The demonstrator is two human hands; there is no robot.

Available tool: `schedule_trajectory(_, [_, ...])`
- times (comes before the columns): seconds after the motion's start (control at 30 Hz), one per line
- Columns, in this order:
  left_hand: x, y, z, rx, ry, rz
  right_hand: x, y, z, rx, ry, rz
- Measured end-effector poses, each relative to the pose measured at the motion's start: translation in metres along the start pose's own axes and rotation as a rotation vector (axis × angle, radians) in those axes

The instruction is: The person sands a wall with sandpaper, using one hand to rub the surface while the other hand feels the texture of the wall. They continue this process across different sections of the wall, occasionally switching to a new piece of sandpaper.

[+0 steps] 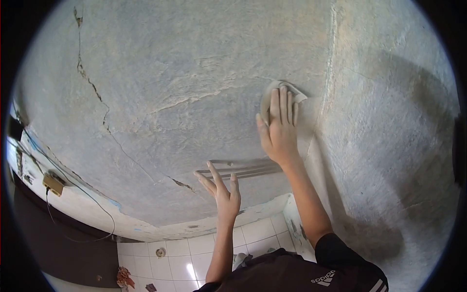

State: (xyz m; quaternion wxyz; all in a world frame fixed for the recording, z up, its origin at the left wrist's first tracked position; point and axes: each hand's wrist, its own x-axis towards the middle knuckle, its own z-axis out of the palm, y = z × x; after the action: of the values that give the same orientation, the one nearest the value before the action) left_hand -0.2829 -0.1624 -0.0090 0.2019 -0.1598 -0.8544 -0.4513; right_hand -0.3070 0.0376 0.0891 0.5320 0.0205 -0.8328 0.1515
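Note:
My right hand [282, 129] lies against a rough grey plastered wall [194, 53], fingers together over a piece of sandpaper [267, 101]. The sandpaper has a rounded, beige-grey edge on the left and a pale corner beyond the fingertips; most of it is hidden under the palm. Lower and to the left, my left hand [225, 192] is open with its fingers spread, holding nothing, close to the wall. Pale dust coats both hands. Dark streaks [250, 168] run across the plaster between the left fingers and the right wrist.
A long crack [99, 97] runs down the wall's left side. The wall corner [327, 82] rises right of my right hand. At lower left are a socket box [53, 183] with a cable and a dark panel [58, 233]. White floor tiles [177, 265] carry reddish debris [124, 278].

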Motion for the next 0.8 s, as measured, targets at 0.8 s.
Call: schedule_trajectory(0.8, [0.008,0.013,-0.005,-0.044,0.031,0.046,-0.103,0.001,0.039,0.021,-0.116,0.138])
